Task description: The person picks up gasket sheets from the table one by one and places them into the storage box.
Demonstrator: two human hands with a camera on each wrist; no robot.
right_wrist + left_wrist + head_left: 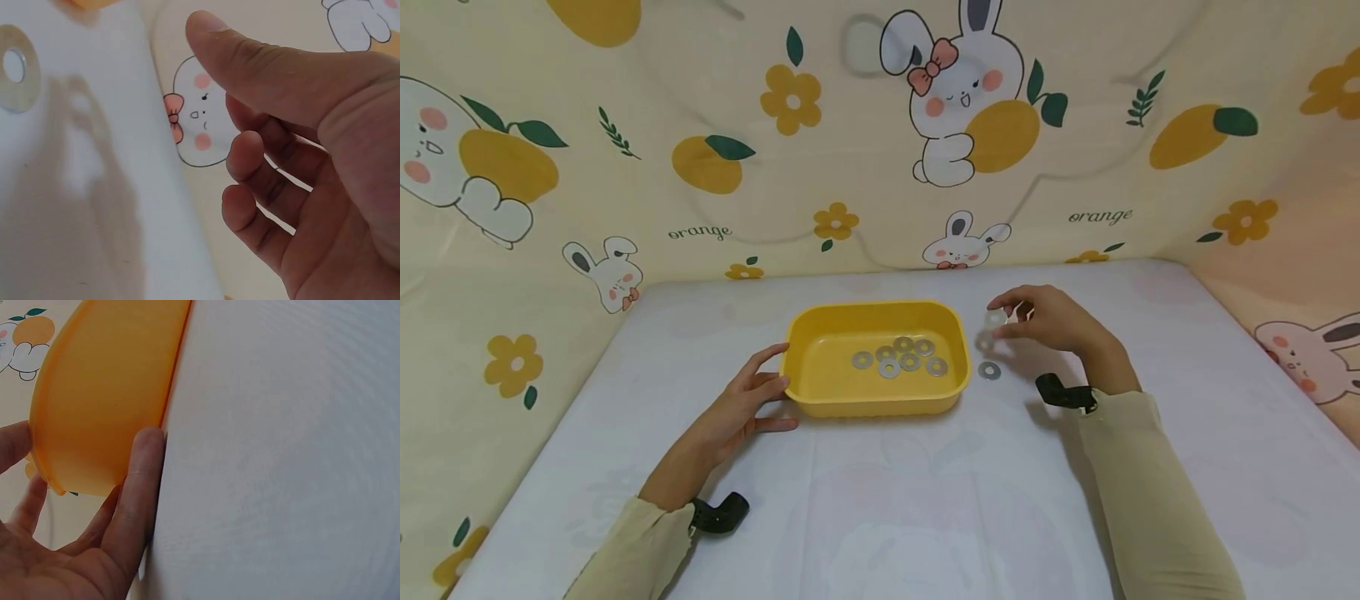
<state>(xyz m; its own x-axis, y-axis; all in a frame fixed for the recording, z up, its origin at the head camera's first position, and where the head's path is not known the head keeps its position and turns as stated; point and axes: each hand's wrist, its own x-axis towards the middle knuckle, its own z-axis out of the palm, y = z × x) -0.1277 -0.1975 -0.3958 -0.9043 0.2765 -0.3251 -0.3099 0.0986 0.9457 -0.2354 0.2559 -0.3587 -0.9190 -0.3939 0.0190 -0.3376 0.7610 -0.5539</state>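
Note:
A yellow tray [820, 323] stands on the table, with several flat metal washers [889, 368] lying in its middle and right part. My left hand [743, 408] is at the tray's left end, its fingers spread and touching the rim and outer wall; the left wrist view shows the thumb [147, 462] along the wall's lower part. Right of the tray, my right hand [1047, 321] pinches a washer [996, 317] between thumb and fingertips, above the table. In the right wrist view the thumb hides that washer. Another washer [989, 371] lies on the table below this hand.
A white cloth [887, 500] covers the table. Patterned fabric [850, 167] with rabbits and oranges hangs behind and at both sides. Dark wrist devices [721, 514] are strapped at both sleeves. The right hand casts a shadow [94, 175] on the cloth.

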